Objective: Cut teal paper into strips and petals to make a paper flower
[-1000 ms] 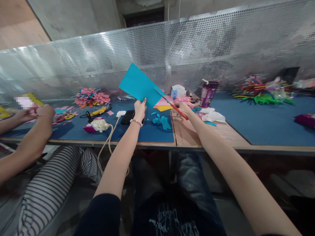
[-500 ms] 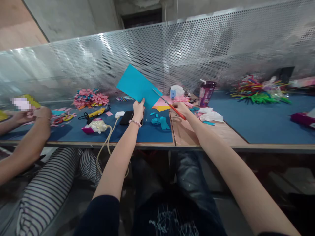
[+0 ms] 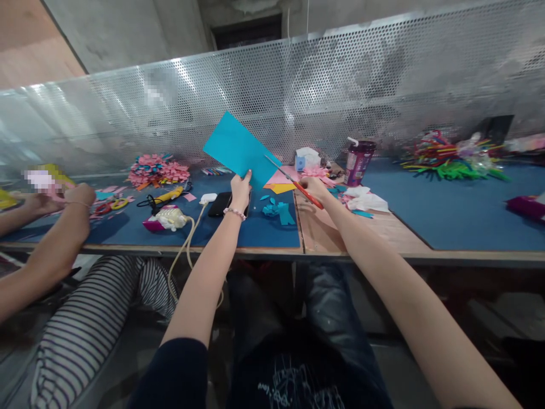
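My left hand (image 3: 240,191) pinches the lower edge of a turquoise paper sheet (image 3: 238,147) and holds it up, tilted, above the blue mat (image 3: 255,227). My right hand (image 3: 314,186) grips red-handled scissors (image 3: 293,182); their open blades meet the sheet's right edge. Turquoise paper scraps (image 3: 279,211) lie on the mat below the sheet. A black phone (image 3: 221,203) lies just under my left hand.
A perforated metal screen (image 3: 340,85) closes off the back of the bench. A purple cup (image 3: 359,162), white tissue (image 3: 367,200), pink paper flowers (image 3: 158,168), a glue gun (image 3: 168,216) with cord and a pile of coloured strips (image 3: 451,156) lie around. A co-worker's arm (image 3: 51,238) works at left.
The sheet, my hands and the scissors have barely shifted; the blades stay at the sheet's right edge. The view wobbles slightly.
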Available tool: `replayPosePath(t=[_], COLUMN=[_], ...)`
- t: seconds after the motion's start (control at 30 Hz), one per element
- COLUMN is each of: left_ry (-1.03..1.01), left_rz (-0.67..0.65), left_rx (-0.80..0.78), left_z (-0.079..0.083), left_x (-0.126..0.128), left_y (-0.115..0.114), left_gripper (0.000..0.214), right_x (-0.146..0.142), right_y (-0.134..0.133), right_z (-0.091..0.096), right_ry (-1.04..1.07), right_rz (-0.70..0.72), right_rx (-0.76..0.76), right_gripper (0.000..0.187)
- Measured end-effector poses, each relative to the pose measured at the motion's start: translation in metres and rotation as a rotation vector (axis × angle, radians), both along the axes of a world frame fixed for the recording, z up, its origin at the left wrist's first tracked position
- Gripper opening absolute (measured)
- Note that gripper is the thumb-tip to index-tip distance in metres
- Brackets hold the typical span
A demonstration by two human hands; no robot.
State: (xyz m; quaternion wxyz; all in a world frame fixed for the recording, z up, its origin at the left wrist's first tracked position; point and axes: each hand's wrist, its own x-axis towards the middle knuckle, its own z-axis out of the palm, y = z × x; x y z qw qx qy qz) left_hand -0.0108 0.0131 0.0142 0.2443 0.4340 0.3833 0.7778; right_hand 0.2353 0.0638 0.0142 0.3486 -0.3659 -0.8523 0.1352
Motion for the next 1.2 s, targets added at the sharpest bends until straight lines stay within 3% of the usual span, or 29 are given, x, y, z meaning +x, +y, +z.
replayPosePath(t=[0.23, 0.53, 0.8, 1.2], left_ry=[-0.008, -0.002, -0.016, -0.013], left_rz=[0.019, 0.019, 0.049, 0.016], left_rx=[-0.033, -0.021, -0.028, -0.016], left_z=[0.002, 0.001, -0.001, -0.001], left_x=[0.001, 0.0, 0.0, 0.001], left_y=[-0.003, -0.002, 0.001, 0.001], left_gripper=[0.041, 0.041, 0.039, 0.038], right_x=[-0.001, -0.006, -0.007, -0.005], right_y=[-0.001, -0.022, -0.012, -0.013], right_z=[0.0, 0.006, 0.0, -0.002], right_ry=[-0.045, -0.09, -0.079, -0.051], right_rz=[-0.025, -0.027, -0.006, -0.009], right_rx=[0.002, -0.111, -0.221, -0.257], right_gripper=[0.031, 0.058, 0.056, 0.052])
